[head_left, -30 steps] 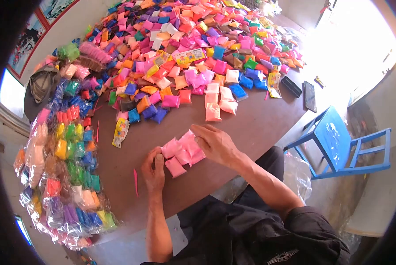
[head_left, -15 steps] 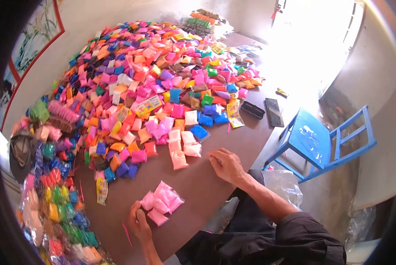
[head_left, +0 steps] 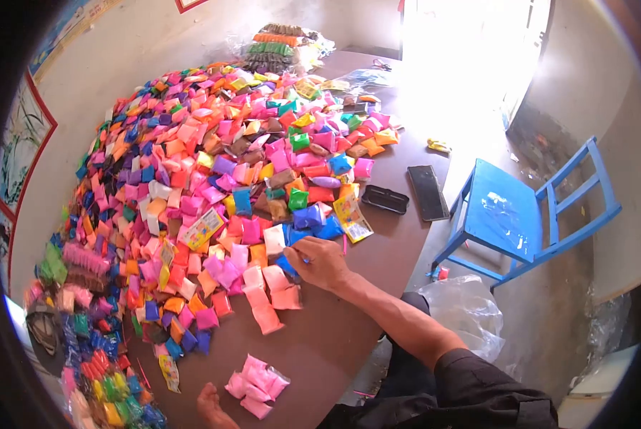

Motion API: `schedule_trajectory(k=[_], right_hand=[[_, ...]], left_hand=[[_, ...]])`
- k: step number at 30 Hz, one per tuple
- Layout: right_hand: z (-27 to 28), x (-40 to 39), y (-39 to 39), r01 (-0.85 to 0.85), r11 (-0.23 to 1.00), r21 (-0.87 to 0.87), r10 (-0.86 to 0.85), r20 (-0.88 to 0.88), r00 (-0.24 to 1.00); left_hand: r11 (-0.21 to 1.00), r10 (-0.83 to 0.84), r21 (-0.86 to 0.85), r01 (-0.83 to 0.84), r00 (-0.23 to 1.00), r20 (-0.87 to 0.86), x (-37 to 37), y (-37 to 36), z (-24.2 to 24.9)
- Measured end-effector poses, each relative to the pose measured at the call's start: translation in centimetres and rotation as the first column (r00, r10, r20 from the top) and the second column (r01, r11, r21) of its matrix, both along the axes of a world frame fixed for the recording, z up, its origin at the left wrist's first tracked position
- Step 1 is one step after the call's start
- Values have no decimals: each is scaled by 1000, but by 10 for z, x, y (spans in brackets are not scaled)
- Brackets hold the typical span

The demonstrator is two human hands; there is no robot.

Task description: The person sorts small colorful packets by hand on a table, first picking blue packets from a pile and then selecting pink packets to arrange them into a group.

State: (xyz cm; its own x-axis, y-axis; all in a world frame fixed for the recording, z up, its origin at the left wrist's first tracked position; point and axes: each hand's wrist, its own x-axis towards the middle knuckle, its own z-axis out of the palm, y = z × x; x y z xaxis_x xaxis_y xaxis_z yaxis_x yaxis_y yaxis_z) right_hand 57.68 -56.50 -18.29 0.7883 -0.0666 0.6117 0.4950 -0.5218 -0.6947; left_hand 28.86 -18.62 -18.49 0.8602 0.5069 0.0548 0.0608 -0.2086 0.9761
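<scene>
Closest to the person, at the bottom edge of the view, the left hand [head_left: 209,406] rests on the brown worktop [head_left: 320,343] just beside a small cluster of pink packets [head_left: 256,386]. Only part of that hand shows, so I cannot tell whether it is open or curled; it seems to touch the cluster's near edge, no more.

Further out, the right hand [head_left: 320,262] reaches across the worktop with its fingers bent and pinched together on a blue packet [head_left: 288,266] at the near rim of the big heap. A few pale peach packets [head_left: 267,300] lie just beside it, on the side nearer the person.

Beyond the hand spreads the heap of coloured packets [head_left: 213,164], pinks, oranges, blues and purples running far up the worktop. A yellow printed card [head_left: 353,217] lies at its right margin. To the right of that, on bare worktop, sit a black case [head_left: 385,199] and a dark phone [head_left: 428,192], near each other but apart. Off the worktop stands a blue chair [head_left: 506,214], with a clear plastic bag [head_left: 467,311] on the floor near it.
</scene>
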Motion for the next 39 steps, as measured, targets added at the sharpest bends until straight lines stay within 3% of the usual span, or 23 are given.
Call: schedule_trajectory(k=[1, 4, 7, 9, 13, 16, 19, 22, 25, 28, 31, 35, 38, 39], right_hand=[[0, 7, 3, -17, 1000, 8, 16, 4, 1000], [6, 29, 17, -38, 997, 75, 34, 52, 998], [4, 56, 30, -48, 982, 183, 37, 61, 997], [0, 65, 38, -10, 981, 194, -4, 71, 997], [-6, 71, 38, -9, 989, 144, -7, 105, 994], [0, 70, 43, 8, 992, 126, -19, 85, 996], [0, 70, 43, 32, 996, 84, -39, 81, 996], [0, 69, 43, 35, 998, 45, -38, 79, 996], [1, 68, 44, 33, 999, 17, -34, 71, 997], [2, 68, 44, 28, 1000, 4, -28, 68, 997], [-1, 69, 43, 19, 1000, 1, -19, 73, 997], [0, 69, 43, 23, 1000, 3, -23, 91, 996], [2, 71, 41, 21, 1000, 7, -22, 101, 995], [1, 71, 42, 21, 1000, 12, -22, 102, 995]], left_hand=[[997, 0, -75, 1, 1000, 2, 4, 17, -3], [996, 31, 81, -23, 995, -100, 46, -7, 57], [985, 47, 168, -45, 999, -9, 94, -27, 83], [950, -62, 304, 67, 998, -25, 125, -41, 96], [828, -291, 477, 295, 953, -84, 184, -56, 91], [704, -336, 634, 318, 937, -97, 230, -67, 84], [662, -322, 669, 338, 934, -154, 274, -86, 96], [481, -341, 825, 297, 930, -136, 322, -95, 96], [272, -435, 959, 80, 899, 49, 380, -97, 77], [104, -452, 994, 19, 892, 31, 435, -107, 64], [32, -425, 999, 6, 905, 8, 479, -116, 55], [81, -354, 996, 48, 935, -17, 517, -107, 36], [187, -393, 982, -33, 913, 106, 511, -99, 40], [368, -370, 928, 58, 925, 89, 504, -96, 47]])
